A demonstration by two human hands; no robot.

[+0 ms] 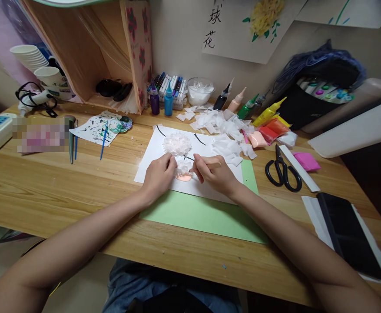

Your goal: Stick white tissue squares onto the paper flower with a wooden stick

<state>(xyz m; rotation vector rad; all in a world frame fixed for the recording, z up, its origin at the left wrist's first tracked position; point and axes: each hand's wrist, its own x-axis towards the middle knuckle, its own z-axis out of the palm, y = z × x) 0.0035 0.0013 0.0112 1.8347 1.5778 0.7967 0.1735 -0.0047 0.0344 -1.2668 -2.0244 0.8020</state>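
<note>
A sheet of white paper (147, 167) lies over green card (206, 219), with dark curved lines drawn on it. On it sits a full, fluffy white paper blossom (177, 144). Below this, a second, smaller cluster of white paper petals (183, 167) partly covers a patch of peach clay (183, 177). My left hand (159, 174) rests at the cluster's left side, fingers drawn together; whatever they pinch is hidden. From the right, my right hand (214, 174) grips a pale wooden stick (213, 165), its fingertips close to the petals.
Loose white paper squares (219, 124) are heaped behind the sheet, near paint bottles (221, 98) and clay packets (271, 130). Black scissors (283, 171), a white strip (299, 168) and a phone-like black slab (349, 234) lie right. Brushes (104, 141) and a paint-smeared paper (94, 130) lie left.
</note>
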